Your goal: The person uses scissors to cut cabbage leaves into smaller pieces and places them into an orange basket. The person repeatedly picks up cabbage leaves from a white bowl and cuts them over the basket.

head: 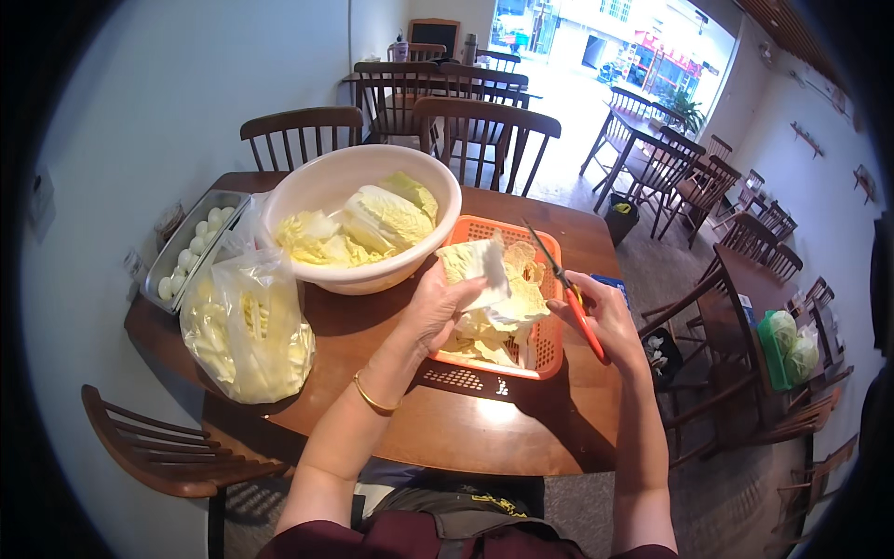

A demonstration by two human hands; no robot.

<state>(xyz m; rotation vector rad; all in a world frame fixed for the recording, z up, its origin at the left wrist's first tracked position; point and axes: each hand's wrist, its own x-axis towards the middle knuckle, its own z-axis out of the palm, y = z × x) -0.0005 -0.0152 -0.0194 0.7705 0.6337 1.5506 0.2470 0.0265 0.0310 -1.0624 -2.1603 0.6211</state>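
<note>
My left hand [440,300] grips a piece of napa cabbage leaf [478,269] above an orange perforated plastic basket [548,360]. Several loose cabbage leaf pieces [520,279] lie in that basket. In my right hand [604,314], over the basket's right side, is a pair of scissors [578,314] with red handles; its blades point up and away from me. Left of the basket stands a large white plastic basin [370,276]. It holds a napa cabbage chunk [391,216] and loose yellow leaves [307,241].
A clear plastic bag [248,328] of cut cabbage sits on the wooden table [433,426]. Behind it is a metal tray [195,262] of peeled eggs. Wooden chairs [489,119] stand beyond; one chair [174,454] is at near left. Green-wrapped cabbages [789,349] rest on another table.
</note>
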